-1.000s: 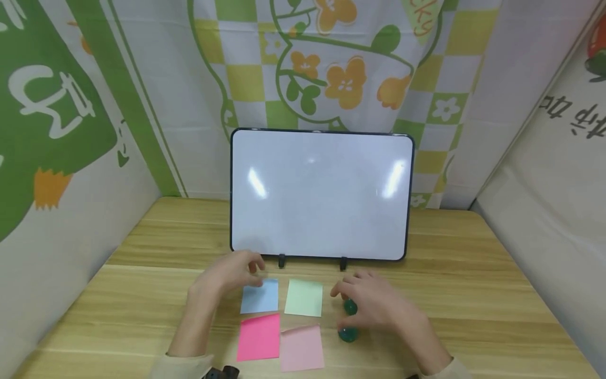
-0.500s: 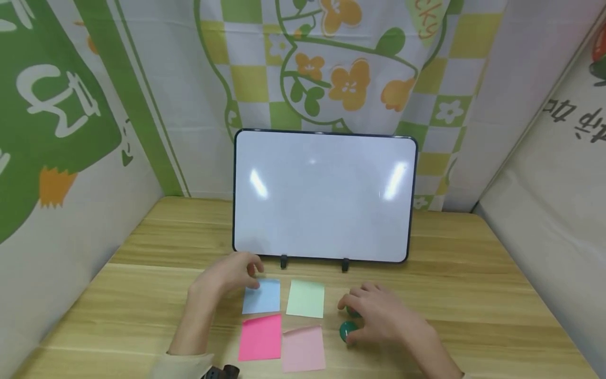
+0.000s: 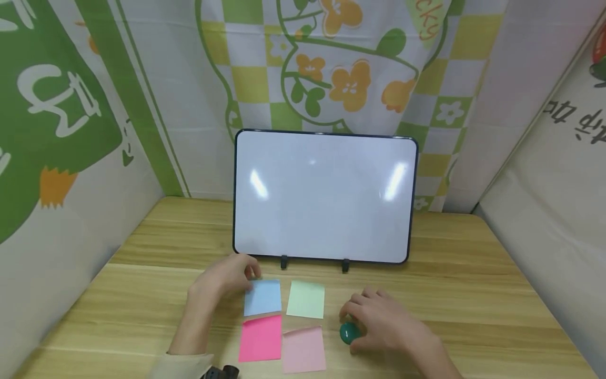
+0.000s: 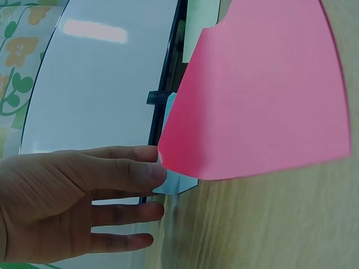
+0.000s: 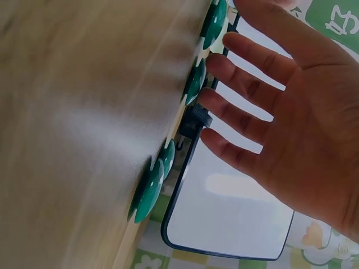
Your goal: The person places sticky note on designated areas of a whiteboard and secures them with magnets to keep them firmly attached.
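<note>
My left hand [image 3: 229,276] is at the upper left corner of a blue sticky note [image 3: 263,298], its thumb touching the edge. In the left wrist view the left hand [image 4: 84,196] has nearly straight fingers, and a pink note in the foreground hides most of the blue note [image 4: 175,184]. My right hand [image 3: 385,322] arches over green domed discs, like board magnets; one disc [image 3: 350,333] shows between thumb and fingers. Several discs appear in the right wrist view, including a near one [image 5: 149,190]; there the right hand [image 5: 297,117] spreads its fingers and grips nothing.
A green note [image 3: 305,299], a bright pink note [image 3: 260,338] and a pale pink note [image 3: 304,349] lie on the wooden table [image 3: 142,305]. Behind them a whiteboard [image 3: 324,210] stands upright on small black feet [image 3: 284,261]. Printed cloth hangs on three sides.
My right hand has shifted right and toward the body, and now hides the farther green disc. My left thumb has drawn back from over the blue note to its left edge.
</note>
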A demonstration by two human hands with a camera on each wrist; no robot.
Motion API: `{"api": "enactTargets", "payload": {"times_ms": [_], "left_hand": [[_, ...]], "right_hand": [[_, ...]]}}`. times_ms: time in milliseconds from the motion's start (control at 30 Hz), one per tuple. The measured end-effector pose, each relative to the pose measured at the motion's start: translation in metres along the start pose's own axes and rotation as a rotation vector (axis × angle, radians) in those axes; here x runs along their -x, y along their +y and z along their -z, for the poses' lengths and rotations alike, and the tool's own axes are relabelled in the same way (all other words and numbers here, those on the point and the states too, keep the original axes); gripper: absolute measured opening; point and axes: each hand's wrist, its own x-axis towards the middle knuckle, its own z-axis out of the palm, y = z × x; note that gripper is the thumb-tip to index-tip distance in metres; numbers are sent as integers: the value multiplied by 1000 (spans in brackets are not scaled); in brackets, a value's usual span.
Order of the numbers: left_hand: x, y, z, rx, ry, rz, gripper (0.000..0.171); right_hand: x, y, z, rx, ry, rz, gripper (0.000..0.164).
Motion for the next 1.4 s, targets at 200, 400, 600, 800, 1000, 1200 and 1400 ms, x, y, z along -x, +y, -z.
{"api": "enactTargets", "payload": {"times_ms": [200, 400, 600, 800, 1000, 1200, 1400], "left_hand": [[-3, -2, -1, -11, 11, -9, 30], [-4, -4, -3, -6, 15, -17, 27], [-3, -4, -2, 19, 20, -19, 27], [-3, -4, 0, 27, 19, -18, 26], [-5, -5, 1, 33, 16, -26, 26], [-5, -6, 2, 33, 15, -36, 26], [-7, -7, 4, 63, 9, -69, 25]], "right_hand": [[-1, -3, -1, 20, 5, 12, 42], [-1, -4, -2, 26, -9, 19, 35], [-1, -3, -3, 32, -6, 27, 33], [1, -4, -3, 45, 13, 35, 33], [0, -4, -4, 59, 7, 37, 31], [-1, -3, -5, 72, 10, 41, 28], [-1, -3, -6, 80, 17, 43, 27]]}}
